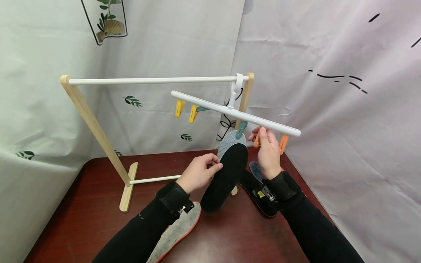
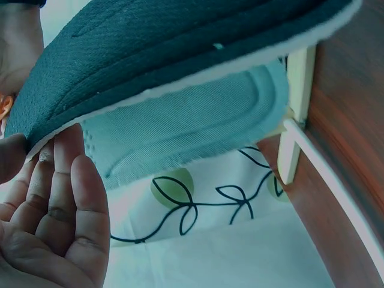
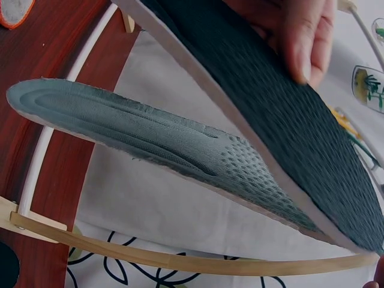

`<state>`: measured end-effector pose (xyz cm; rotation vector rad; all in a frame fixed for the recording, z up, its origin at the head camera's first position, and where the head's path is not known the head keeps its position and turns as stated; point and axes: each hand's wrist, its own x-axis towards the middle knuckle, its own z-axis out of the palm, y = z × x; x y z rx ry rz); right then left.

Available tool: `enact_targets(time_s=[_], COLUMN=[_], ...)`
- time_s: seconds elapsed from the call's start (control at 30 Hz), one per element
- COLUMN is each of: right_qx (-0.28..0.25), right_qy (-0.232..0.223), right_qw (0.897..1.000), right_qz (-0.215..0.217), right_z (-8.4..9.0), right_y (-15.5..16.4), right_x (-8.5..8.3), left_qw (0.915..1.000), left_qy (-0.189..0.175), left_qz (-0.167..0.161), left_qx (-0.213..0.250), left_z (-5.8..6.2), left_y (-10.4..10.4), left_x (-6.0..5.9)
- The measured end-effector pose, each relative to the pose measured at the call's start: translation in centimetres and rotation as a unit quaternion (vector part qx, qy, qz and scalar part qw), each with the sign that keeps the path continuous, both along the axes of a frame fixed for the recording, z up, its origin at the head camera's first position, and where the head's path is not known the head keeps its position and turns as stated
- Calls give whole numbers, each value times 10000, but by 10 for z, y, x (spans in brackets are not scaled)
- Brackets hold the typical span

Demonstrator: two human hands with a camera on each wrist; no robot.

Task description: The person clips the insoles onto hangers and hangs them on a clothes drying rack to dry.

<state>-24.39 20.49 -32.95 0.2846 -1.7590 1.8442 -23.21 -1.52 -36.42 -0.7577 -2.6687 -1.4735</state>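
A: Nearest, along the table's front edge: grey insole with orange rim (image 1: 175,231), flat on the dark red table (image 1: 82,215), partly under the left sleeve.

B: Next, mid-table?

A: Left hand (image 1: 200,174), fingers curled, pinching the left edge of the black insole (image 1: 227,175); thumb and fingertips clamped on it. From the left wrist view, fingers (image 2: 66,198) close under that insole's pale rim, palm turned up.

B: And behind the black insole?

A: Grey-blue insole (image 1: 230,140), hanging just behind and overlapping it, top held by a teal clip (image 1: 241,128). Dotted tread and ridges plain in the right wrist view (image 3: 156,138).

B: To the right?

A: Black insole with a yellow tag (image 1: 260,195), flat on the table, partly under the right wrist strap. Right hand (image 1: 268,151) raised, fingers closed around an orange clip (image 1: 257,140) below the white hanger bar (image 1: 235,112); second orange clip (image 1: 283,143) just beside, free.

B: Farther back?

A: Wooden drying rack (image 1: 95,128) with white top rail (image 1: 154,80); hanger hooked on at its right end. Two yellow clips (image 1: 185,110) hanging at the bar's left end. Leaf-print sheet (image 1: 131,100) behind everything.
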Motion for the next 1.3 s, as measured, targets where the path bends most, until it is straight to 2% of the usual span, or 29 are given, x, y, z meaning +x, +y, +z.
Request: enact_targets(time_s=[0.43,0.67,0.97,1.3], right_qx=[-46,235,503,526], right_qy=[-175,-280,-334,-493], right_qw=[9998,9993,9981,9972], right_qz=[36,28,116,188], right_z=[1,1,2,1], right_y=[-2,0,0,3], right_x=[2,3,4,7], left_qw=[9999,9998,9997,9997], left_qy=[90,114,151,126], left_qz=[-85,-135,-167,-142], left_qx=[-73,-112,-130,-130], left_z=[5,7,9,9], left_y=[21,27,31,31], left_x=[-4,-4,-3,-2])
